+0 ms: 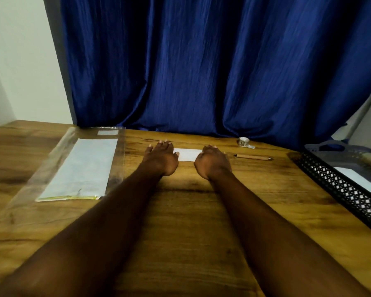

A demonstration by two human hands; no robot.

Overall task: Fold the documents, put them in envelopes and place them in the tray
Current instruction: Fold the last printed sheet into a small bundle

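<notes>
So the person had both hands down on a small white paper (187, 154) that lay flat on the table (180, 221), out at arm's reach and just short of the curtain (201, 71). The left hand (161, 157) sat on the paper's left end with fingers straight and flat, gripping nothing, only pressing. The right hand (213, 162) covered the right end with its knuckles humped up a bit. Couldn't tell if those fingers pinched an edge or just pushed down. Also couldn't tell if the paper was a folded document or an envelope, it was too blurry.

My guess is this was the crease-and-flatten bit of the fold. To do it well, one hand should have stayed put as the anchor while the other swept outward from the middle along the fold. Corners should line up before any hard pressing, since thin paper probably skates on smooth wood and a crooked crease won't slide into an envelope cleanly.

The sleeve (79, 168) with more sheets in it lay well off to the left. The tray (341, 189) sat at the right edge with something white already in it, so likely at least one was done. The pen (253, 156) lay just beside the right hand and the tape (243, 141) a little past it. A wide sweep to the right could've knocked either one.
</notes>
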